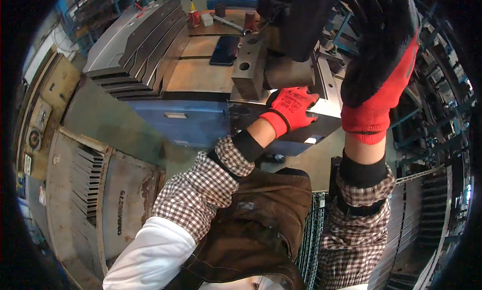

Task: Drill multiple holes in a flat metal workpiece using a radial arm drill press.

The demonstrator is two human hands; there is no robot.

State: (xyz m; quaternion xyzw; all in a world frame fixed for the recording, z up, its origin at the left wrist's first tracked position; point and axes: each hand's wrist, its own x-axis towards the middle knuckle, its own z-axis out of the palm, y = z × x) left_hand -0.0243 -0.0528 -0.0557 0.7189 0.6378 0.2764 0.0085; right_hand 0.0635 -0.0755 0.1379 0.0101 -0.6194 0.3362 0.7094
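Observation:
My left hand (293, 108), in a red glove with black coating, rests at the front edge of the workbench, just before a dark steel machine block (288, 73). Its thumb and forefinger are spread apart, with nothing visible between them; the other fingertips are partly hidden. A squared steel block with a round hole (249, 66) stands just beyond it to the left. My right hand (380, 54), gloved alike, is raised high at the right. Its fingers stretch upward, the black side shows, and no object is visible in it.
A stack of bent sheet-metal parts (145, 43) covers the bench's left side. A phone (224, 51), a wrench (228, 22) and a small red bottle (194, 16) lie or stand behind. A dark machine part (306, 23) hangs above. Metal bins (128, 204) stand at lower left.

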